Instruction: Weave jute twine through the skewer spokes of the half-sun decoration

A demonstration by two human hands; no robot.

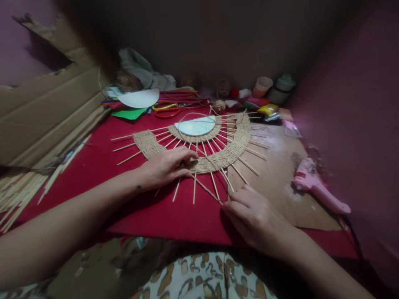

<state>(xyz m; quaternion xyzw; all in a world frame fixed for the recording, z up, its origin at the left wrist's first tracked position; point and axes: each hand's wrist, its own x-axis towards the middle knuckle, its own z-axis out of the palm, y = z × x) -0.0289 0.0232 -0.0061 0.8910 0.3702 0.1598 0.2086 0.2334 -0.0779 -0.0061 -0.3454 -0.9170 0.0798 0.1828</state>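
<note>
A: Nearest first. Right hand (255,216) is sitting at 5 o'clock on the red mat (162,216), fingers pinched on a jute strand (212,164) near the skewer tips.

B: Strand running where?

A: Going up toward 11 o'clock, crossing the woven fan (218,153). Left hand (165,166) is pressing flat on the fan's lower edge at 7 o'clock of the piece, fingertips bearing on the weave at the strand. Can't tell if it's gripping anything.

B: Fan position?

A: Lying flat mid-mat: jute woven through radiating wooden skewers (195,189), pale disc (196,126) at its hub.

B: Surroundings?

A: Pink glue gun (314,187) is resting at 3 o'clock on a cardboard sheet (280,166). Loose sticks (18,195) are lying at 9 o'clock. Scissors (166,110), twine ball (218,106) and cups (262,86) are sitting at 12 o'clock, far edge.
</note>
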